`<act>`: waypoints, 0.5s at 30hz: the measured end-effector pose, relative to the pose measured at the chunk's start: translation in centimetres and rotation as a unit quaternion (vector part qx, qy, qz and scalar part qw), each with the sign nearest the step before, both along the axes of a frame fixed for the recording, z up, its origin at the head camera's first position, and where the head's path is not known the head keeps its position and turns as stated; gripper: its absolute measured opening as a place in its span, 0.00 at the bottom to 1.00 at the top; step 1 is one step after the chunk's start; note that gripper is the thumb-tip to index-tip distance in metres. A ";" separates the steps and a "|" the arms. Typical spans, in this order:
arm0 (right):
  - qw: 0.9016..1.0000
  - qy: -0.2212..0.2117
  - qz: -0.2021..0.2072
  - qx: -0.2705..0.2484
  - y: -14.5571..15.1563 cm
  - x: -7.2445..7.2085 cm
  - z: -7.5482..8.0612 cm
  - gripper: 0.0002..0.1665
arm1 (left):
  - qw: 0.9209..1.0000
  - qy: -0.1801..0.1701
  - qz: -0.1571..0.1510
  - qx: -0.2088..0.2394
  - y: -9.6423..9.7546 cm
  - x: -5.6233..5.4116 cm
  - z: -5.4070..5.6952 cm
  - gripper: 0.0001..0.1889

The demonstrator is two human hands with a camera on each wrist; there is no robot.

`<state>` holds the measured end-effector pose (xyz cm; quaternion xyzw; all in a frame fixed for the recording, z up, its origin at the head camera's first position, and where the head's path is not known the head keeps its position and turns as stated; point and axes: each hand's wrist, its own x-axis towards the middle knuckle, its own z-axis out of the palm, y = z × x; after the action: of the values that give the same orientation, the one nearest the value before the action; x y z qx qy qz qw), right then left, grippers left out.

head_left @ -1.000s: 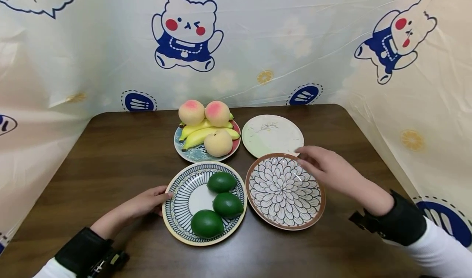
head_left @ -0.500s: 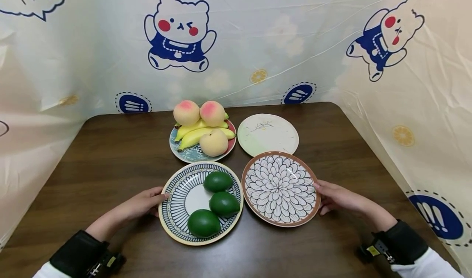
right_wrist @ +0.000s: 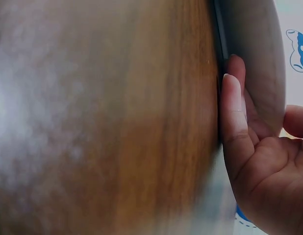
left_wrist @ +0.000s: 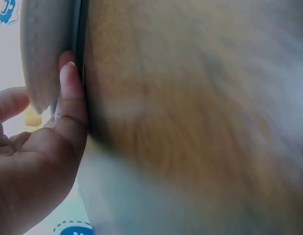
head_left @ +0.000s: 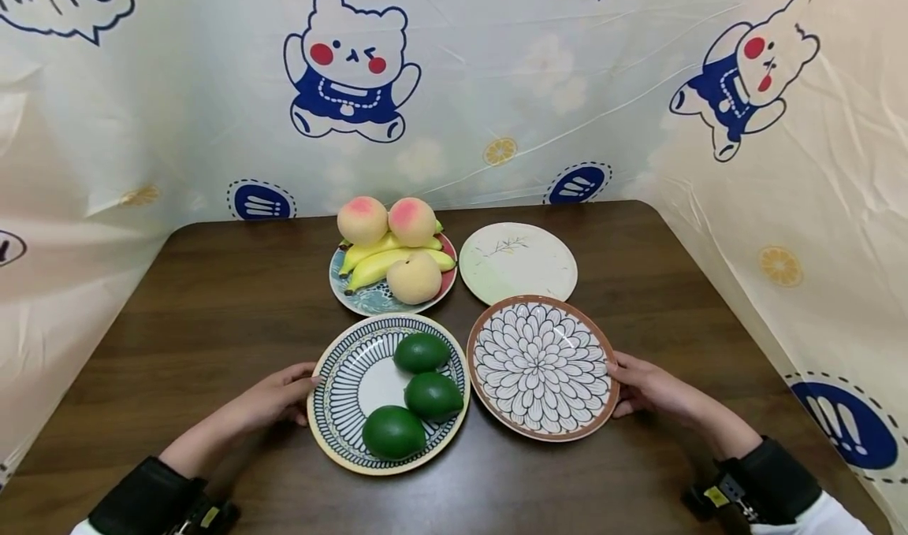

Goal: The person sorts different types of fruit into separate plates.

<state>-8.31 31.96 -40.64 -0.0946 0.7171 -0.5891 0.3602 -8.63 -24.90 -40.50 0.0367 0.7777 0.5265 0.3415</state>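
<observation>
Cloth [head_left: 461, 86] printed with cartoon bears hangs behind a dark wooden table [head_left: 206, 306], on which four round plates form a cluster. With the brown-rimmed plate [head_left: 545, 369] as landmark, the relation that counts is this: the right hand [head_left: 651, 389] lies at its right edge, while the yellow-rimmed plate [head_left: 376, 389] lies directly to its left, the two rims touching or nearly so. The left hand [head_left: 275, 397], farther left of the landmark, is at the yellow-rimmed plate's outer edge, so both plates lie between the hands, each with the nearer one. Each hand pinches its own rim, thumb above and fingers tucked beneath, as the wrist views show. Both plates being round, neither offers a long axis. On the yellow-rimmed plate, on the side toward the landmark, sit three green fruits [head_left: 434, 397] in a slanting row. Just beyond the landmark lies a pale plate [head_left: 521, 263], its near edge hidden by the brown rim; whether they touch cannot be told. Beyond and to the left of the landmark, a blue-and-red plate [head_left: 360, 302] bears bananas [head_left: 374, 271] and three peaches [head_left: 363, 221], two of them perched toward the back.
</observation>
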 end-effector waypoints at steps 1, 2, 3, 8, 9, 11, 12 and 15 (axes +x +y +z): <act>1.000 0.001 -0.001 0.001 0.0 0.0 0.0 0.40 | 1.000 -0.006 0.001 -0.003 -0.2 0.2 0.2 0.34; 1.000 0.002 -0.002 0.003 -0.1 0.1 0.0 0.40 | 1.000 -0.011 -0.001 -0.004 -0.5 0.3 0.4 0.34; 1.000 0.001 -0.003 0.006 -0.1 0.1 0.0 0.41 | 1.000 -0.014 -0.003 -0.008 -0.8 0.4 0.7 0.35; 1.000 -0.004 -0.005 0.022 -0.1 0.2 0.3 0.41 | 0.995 0.049 -0.045 -0.076 -2.5 0.1 4.4 0.38; 1.000 -0.005 -0.005 0.025 -0.1 0.2 0.3 0.40 | 0.989 0.087 -0.056 -0.103 -2.8 -0.2 5.6 0.39; 1.000 -0.005 -0.006 0.028 -0.1 0.2 0.4 0.40 | 0.967 0.175 -0.076 -0.166 -3.0 -0.9 8.2 0.42; 1.000 -0.006 -0.006 0.029 -0.1 0.2 0.4 0.40 | 0.952 0.223 -0.081 -0.193 -2.9 -1.3 9.6 0.44; 1.000 -0.004 -0.004 0.028 -0.2 0.1 0.4 0.39 | 0.907 0.324 -0.076 -0.258 -1.9 -2.8 13.3 0.50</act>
<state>-8.25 31.78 -40.24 -0.0795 0.7324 -0.5703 0.3633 -11.44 -26.83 -27.22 0.1751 0.9490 0.2391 0.1072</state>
